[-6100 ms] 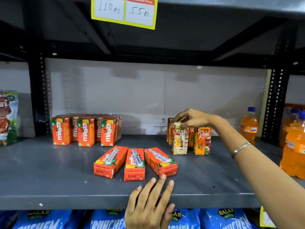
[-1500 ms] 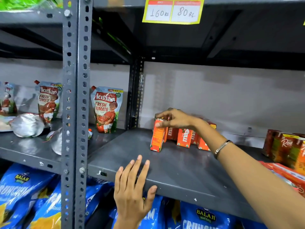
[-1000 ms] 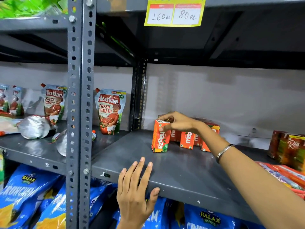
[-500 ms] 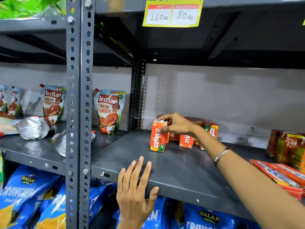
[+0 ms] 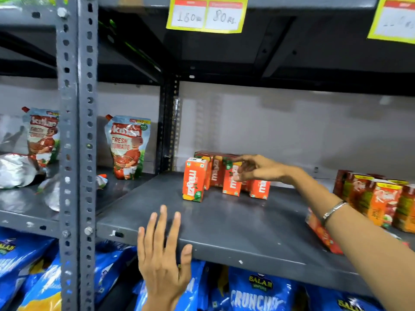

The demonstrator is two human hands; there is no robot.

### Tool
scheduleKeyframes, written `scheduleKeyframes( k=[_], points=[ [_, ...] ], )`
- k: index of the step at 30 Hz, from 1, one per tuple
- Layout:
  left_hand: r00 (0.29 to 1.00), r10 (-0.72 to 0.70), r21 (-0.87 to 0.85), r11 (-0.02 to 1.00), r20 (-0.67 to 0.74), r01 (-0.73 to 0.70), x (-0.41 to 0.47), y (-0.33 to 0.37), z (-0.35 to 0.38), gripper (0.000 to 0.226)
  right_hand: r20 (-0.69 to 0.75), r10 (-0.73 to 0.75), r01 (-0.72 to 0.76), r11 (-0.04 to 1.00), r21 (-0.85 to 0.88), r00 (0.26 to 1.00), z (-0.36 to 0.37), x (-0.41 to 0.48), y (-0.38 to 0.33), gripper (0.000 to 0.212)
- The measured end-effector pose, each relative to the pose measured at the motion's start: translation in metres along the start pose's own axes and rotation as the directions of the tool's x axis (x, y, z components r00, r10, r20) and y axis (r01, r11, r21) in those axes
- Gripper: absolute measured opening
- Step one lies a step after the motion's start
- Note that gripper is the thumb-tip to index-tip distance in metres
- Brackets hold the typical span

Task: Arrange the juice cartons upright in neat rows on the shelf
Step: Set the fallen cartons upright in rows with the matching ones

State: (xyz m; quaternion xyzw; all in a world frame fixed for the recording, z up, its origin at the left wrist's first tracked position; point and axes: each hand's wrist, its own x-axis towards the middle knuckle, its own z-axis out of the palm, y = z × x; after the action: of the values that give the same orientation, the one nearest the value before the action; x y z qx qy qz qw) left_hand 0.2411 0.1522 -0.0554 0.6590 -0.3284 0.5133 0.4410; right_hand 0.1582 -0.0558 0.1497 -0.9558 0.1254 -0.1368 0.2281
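Observation:
Several orange Maaza juice cartons (image 5: 231,180) stand upright at the back left of the grey shelf (image 5: 235,223). One Maaza carton (image 5: 194,179) stands alone in front at the left end of the group. My right hand (image 5: 258,168) hovers over the group, fingers spread, holding nothing. My left hand (image 5: 165,250) rests flat on the shelf's front edge. Real apple juice cartons (image 5: 379,196) stand upright at the right. An orange carton (image 5: 320,232) lies flat behind my right forearm, mostly hidden.
A grey perforated upright post (image 5: 76,140) divides the shelves. Tomato sauce pouches (image 5: 126,147) and a silver foil pack (image 5: 15,170) sit on the left shelf. Blue Balaji snack bags (image 5: 253,292) fill the shelf below. Yellow price tags (image 5: 206,14) hang above.
My right hand has let go of the front left Maaza carton, which now stands upright, and has moved right over the group. My left hand stays on the shelf edge.

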Motion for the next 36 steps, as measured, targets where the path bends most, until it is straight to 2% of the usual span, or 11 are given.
scheduleKeyframes(
  k=[3,7,9,12,14,17,21,23,28,33,36],
  points=[
    [0.999,0.038,-0.062,0.997,-0.014,-0.039,-0.006,0.031,0.006,0.053,0.018,0.116,-0.116,0.992,-0.041,0.993,-0.029,-0.039,0.039,0.048],
    [0.990,0.144,-0.126,0.982,0.005,-0.142,-0.011,0.075,0.012,0.051,-0.059,0.169,-0.164,0.983,0.084,0.984,-0.056,-0.091,0.085,0.037],
    [0.989,0.150,-0.138,0.980,0.017,-0.146,-0.014,0.093,0.015,0.049,0.017,0.251,-0.251,0.966,0.062,0.968,-0.065,-0.113,0.102,0.040],
    [0.989,0.137,-0.130,0.983,0.056,-0.129,-0.019,0.104,0.017,0.048,0.189,0.413,-0.412,0.910,-0.048,0.891,-0.064,-0.130,0.115,0.046],
    [0.990,0.118,-0.106,0.988,0.074,-0.110,-0.020,0.107,0.018,0.048,0.235,0.412,-0.420,0.907,-0.015,0.880,-0.061,-0.134,0.118,0.041],
    [0.988,0.120,-0.081,0.990,0.098,-0.112,-0.021,0.106,0.019,0.049,0.242,0.359,-0.381,0.923,0.053,0.901,-0.057,-0.138,0.117,0.034],
    [0.988,0.105,-0.062,0.993,0.109,-0.098,-0.025,0.098,0.019,0.051,0.158,0.228,-0.267,0.918,0.292,0.961,-0.059,-0.137,0.111,0.025],
    [0.990,0.093,-0.048,0.995,0.107,-0.089,-0.025,0.092,0.017,0.051,0.134,0.159,-0.196,0.920,0.339,0.978,-0.062,-0.134,0.100,0.023],
    [0.993,0.056,0.040,0.997,0.105,-0.061,-0.021,0.063,0.005,0.053,-0.075,-0.006,0.028,0.951,0.309,0.997,-0.048,-0.103,0.055,0.027],
    [0.977,0.095,0.067,0.992,0.190,-0.110,-0.017,0.052,0.000,0.061,-0.328,-0.079,0.157,0.963,0.219,0.941,-0.013,-0.049,0.025,0.037],
    [0.970,0.124,0.061,0.988,0.207,-0.139,-0.013,0.045,-0.002,0.063,-0.384,-0.105,0.178,0.971,0.160,0.917,0.007,-0.017,0.012,0.036]
  ],
)
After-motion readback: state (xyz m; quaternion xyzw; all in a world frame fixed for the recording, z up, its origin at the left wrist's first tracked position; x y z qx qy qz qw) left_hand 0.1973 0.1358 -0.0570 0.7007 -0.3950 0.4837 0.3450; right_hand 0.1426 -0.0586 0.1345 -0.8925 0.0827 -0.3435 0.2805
